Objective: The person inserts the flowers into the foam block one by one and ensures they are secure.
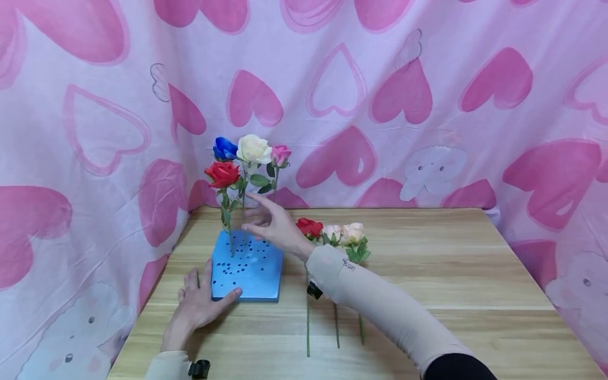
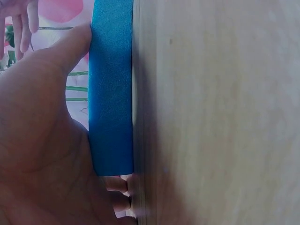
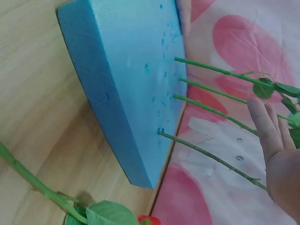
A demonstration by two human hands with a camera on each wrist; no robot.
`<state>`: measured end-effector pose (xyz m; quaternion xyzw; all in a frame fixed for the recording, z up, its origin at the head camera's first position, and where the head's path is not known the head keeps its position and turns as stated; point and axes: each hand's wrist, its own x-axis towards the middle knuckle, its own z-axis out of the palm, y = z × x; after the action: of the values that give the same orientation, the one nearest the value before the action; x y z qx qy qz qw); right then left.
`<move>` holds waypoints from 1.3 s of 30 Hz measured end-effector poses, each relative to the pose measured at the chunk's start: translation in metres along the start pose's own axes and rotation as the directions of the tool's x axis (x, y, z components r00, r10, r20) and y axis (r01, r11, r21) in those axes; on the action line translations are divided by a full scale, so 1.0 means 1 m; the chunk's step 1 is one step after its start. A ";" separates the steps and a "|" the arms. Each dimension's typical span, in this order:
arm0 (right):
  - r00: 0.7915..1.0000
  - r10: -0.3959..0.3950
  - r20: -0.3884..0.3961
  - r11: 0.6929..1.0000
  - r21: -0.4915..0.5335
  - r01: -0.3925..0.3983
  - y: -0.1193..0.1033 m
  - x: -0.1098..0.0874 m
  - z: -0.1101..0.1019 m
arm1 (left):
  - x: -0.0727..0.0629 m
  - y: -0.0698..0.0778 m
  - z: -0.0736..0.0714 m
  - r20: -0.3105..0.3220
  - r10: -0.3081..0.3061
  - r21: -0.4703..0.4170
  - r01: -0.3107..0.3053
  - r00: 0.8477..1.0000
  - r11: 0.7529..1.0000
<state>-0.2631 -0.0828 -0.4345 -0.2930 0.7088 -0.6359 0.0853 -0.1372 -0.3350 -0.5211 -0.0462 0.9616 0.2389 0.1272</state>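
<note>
A blue foam block (image 1: 252, 279) dotted with small holes lies flat on the table. Four stems stand in it, seen in the head view: a red rose (image 1: 223, 174) in front, a blue rose (image 1: 225, 149), a white rose (image 1: 254, 149) and a pink rose (image 1: 281, 155). My left hand (image 1: 197, 306) rests on the block's front left corner, thumb on the front edge and fingers spread along the left side. Over the block's back part, my right hand (image 1: 273, 224) reaches among the green stems (image 3: 211, 108) with extended fingers and grips none of them.
Right of the block, a red rose (image 1: 310, 227), a pale pink rose (image 1: 331, 232) and a peach rose (image 1: 353, 233) lie on the wooden table (image 1: 451, 274), stems toward me, partly under my right forearm. A heart-patterned curtain (image 1: 332, 68) surrounds the table's back and sides.
</note>
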 end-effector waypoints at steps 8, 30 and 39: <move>1.000 -0.030 0.008 0.995 0.092 0.029 -0.011 -0.010 -0.017 | 0.000 0.000 -0.001 0.012 -0.002 -0.003 0.002 1.000 1.000; 0.990 0.099 -0.104 0.982 0.168 -0.080 -0.015 -0.067 -0.084 | 0.001 -0.004 -0.002 0.017 0.006 0.010 -0.006 1.000 1.000; 0.974 0.155 -0.165 0.972 0.200 -0.121 -0.013 -0.094 -0.110 | 0.002 -0.003 -0.002 0.024 0.002 0.006 -0.003 1.000 1.000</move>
<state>-0.2373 0.0600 -0.4258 -0.1750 0.6689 -0.7166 0.0924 -0.1388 -0.3385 -0.5212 -0.0418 0.9608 0.2366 0.1383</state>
